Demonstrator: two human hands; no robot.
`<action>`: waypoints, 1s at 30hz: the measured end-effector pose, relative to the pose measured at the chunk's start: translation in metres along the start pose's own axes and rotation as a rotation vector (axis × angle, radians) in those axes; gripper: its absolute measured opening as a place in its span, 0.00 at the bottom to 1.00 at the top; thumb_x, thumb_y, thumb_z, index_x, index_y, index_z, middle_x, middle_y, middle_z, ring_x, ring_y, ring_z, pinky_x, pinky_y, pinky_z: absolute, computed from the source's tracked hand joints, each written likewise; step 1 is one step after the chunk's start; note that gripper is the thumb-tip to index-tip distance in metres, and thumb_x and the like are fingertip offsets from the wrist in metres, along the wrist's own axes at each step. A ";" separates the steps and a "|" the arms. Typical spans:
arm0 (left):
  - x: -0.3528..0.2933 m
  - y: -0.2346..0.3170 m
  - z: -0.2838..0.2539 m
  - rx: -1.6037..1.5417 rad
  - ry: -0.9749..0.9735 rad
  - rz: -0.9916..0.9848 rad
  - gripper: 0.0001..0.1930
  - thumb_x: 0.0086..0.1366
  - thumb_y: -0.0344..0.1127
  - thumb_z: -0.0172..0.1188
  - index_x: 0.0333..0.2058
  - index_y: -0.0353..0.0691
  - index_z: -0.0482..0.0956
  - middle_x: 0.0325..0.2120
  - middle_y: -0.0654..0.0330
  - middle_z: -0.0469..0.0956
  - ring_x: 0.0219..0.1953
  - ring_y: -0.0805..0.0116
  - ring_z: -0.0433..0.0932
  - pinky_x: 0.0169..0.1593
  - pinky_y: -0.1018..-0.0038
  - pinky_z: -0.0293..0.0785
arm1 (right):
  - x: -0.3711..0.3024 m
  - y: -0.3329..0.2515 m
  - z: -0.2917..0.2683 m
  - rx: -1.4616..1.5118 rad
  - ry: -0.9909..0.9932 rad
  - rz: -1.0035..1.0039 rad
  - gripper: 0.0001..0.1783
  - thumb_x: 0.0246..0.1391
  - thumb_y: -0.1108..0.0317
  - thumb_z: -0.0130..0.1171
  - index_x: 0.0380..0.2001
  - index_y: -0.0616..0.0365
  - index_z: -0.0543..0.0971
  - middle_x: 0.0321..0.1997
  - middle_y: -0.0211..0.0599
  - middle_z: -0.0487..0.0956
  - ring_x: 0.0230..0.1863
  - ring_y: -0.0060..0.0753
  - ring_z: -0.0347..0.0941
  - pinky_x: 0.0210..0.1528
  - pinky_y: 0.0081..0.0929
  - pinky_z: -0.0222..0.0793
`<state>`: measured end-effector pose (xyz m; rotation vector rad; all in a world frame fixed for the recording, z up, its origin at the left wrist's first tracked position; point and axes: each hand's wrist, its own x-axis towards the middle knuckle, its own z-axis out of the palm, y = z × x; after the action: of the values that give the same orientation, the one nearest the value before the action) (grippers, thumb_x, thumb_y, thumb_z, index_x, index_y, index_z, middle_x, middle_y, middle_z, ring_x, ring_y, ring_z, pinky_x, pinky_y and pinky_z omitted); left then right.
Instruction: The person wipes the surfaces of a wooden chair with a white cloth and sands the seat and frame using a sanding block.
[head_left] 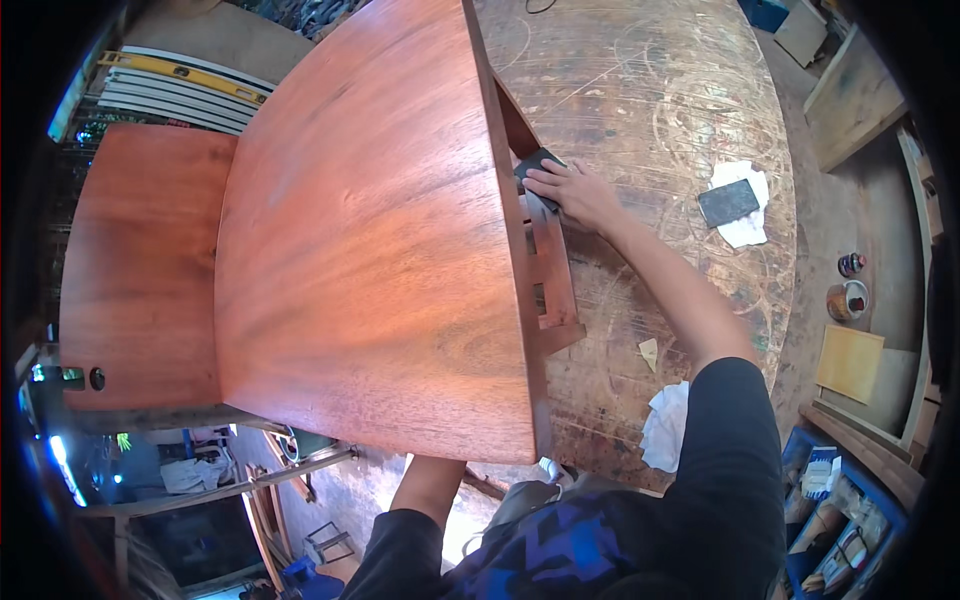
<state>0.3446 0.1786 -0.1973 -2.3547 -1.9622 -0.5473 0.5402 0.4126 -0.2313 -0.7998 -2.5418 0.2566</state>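
Observation:
A large reddish-brown wooden panel [370, 230], part of a piece of furniture, fills the middle of the head view. Beyond its right edge, slatted frame parts [552, 265] of the same wood show. My right hand [570, 192] presses a dark flat pad [537, 170], which looks like a sanding pad, against the frame near that edge. Its fingers lie over the pad. My left forearm [432, 485] reaches up beneath the panel's near edge, and the left hand is hidden behind the wood. A second reddish panel [150, 270] adjoins at the left.
The scratched workbench [640, 120] lies under the furniture. On it are a dark block [728, 203] on white paper and a crumpled white cloth [665, 428]. Cans [848, 300] and a yellow sheet [850, 362] are at the right. A yellow spirit level [185, 75] rests far left.

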 end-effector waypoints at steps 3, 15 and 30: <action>-0.002 -0.002 -0.002 0.023 0.003 -0.005 0.24 0.70 0.38 0.49 0.63 0.39 0.74 0.67 0.47 0.69 0.70 0.45 0.65 0.72 0.49 0.57 | -0.027 -0.027 -0.001 -0.033 -0.021 -0.017 0.36 0.53 0.70 0.56 0.68 0.43 0.72 0.74 0.22 0.70 0.78 0.35 0.57 0.77 0.47 0.53; -0.034 0.070 -0.047 -1.942 0.281 -0.128 0.38 0.77 0.67 0.37 0.73 0.44 0.54 0.56 0.54 0.74 0.43 0.66 0.81 0.47 0.68 0.80 | -0.159 -0.083 -0.042 0.423 0.288 0.406 0.34 0.52 0.80 0.50 0.65 0.53 0.75 0.70 0.45 0.73 0.71 0.49 0.67 0.72 0.39 0.62; -0.088 0.125 -0.089 -1.454 0.698 -0.553 0.32 0.80 0.56 0.41 0.55 0.27 0.76 0.52 0.48 0.79 0.58 0.58 0.73 0.65 0.64 0.63 | -0.294 -0.245 -0.061 0.648 0.218 0.584 0.24 0.65 0.74 0.50 0.64 0.64 0.75 0.65 0.52 0.77 0.67 0.45 0.73 0.69 0.36 0.63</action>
<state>0.4295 0.0479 -0.1136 -1.2003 -1.9392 -3.0442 0.6615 0.0452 -0.2123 -1.1812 -1.7880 1.0464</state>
